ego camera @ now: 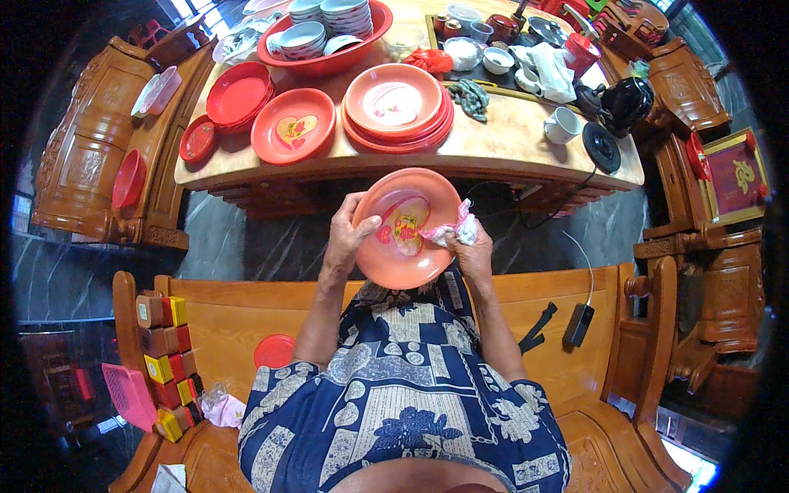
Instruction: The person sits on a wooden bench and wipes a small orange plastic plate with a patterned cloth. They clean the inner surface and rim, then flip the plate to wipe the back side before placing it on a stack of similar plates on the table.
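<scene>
A round orange-red plate (394, 271) with a heart pattern is held up over the lap, tilted towards me. My left hand (348, 231) grips its left rim, the thumb on the face. On the right, my right hand (471, 249) holds a bunched pink and white cloth (465, 229) against the plate near its rim. Beyond, on the table's near edge, stand a stack of large red plates (394, 101), a heart-patterned plate (265, 126), a stack of deep red plates (239, 93) and a small red dish (198, 139).
The pale-topped table (511, 142) bears a red basin (377, 37) of bowls, a white mug (562, 126), a green cloth (471, 100), a tea tray and a black kettle (625, 101). On the wooden bench (246, 308) are stacked boxes (166, 363), a red plate (275, 351) and a black device (578, 325).
</scene>
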{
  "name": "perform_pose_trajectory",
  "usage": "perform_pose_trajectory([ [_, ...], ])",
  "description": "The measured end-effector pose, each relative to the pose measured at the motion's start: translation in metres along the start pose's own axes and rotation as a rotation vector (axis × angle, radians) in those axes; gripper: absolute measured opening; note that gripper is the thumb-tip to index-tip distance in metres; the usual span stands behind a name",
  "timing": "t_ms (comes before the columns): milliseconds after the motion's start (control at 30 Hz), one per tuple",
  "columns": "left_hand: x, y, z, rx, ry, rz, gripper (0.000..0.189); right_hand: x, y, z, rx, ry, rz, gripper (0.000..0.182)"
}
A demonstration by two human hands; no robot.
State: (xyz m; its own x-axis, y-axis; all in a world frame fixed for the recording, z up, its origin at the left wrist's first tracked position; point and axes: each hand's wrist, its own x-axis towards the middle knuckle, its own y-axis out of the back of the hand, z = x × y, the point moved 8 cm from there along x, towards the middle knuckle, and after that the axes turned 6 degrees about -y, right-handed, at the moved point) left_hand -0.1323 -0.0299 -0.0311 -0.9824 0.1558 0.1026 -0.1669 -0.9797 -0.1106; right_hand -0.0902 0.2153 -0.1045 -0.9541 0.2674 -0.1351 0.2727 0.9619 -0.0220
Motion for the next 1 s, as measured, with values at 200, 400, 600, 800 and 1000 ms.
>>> perform_pose_trajectory([
  [200,0.002,-0.008,0.0,0.045,0.068,-0.19,0.045,-0.008,-0.004,-0.025,-0.184,0.134,-0.033,0.035],
  [400,-0.003,-0.01,-0.014,0.146,0.07,-0.208,0.043,-0.008,-0.004,-0.055,-0.513,0.186,0.0,0.041],
  [600,-0.001,-0.019,-0.006,0.094,0.074,-0.204,0.045,0.002,-0.015,-0.081,-0.591,0.323,-0.054,0.032],
  [800,-0.007,-0.038,-0.014,0.125,0.117,-0.365,0.053,-0.004,-0.05,-0.115,-0.857,0.653,-0.142,0.041],
  [1000,-0.014,-0.051,-0.027,0.076,0.158,-0.32,0.039,-0.028,-0.105,-0.123,-1.025,0.885,-0.402,0.068],
])
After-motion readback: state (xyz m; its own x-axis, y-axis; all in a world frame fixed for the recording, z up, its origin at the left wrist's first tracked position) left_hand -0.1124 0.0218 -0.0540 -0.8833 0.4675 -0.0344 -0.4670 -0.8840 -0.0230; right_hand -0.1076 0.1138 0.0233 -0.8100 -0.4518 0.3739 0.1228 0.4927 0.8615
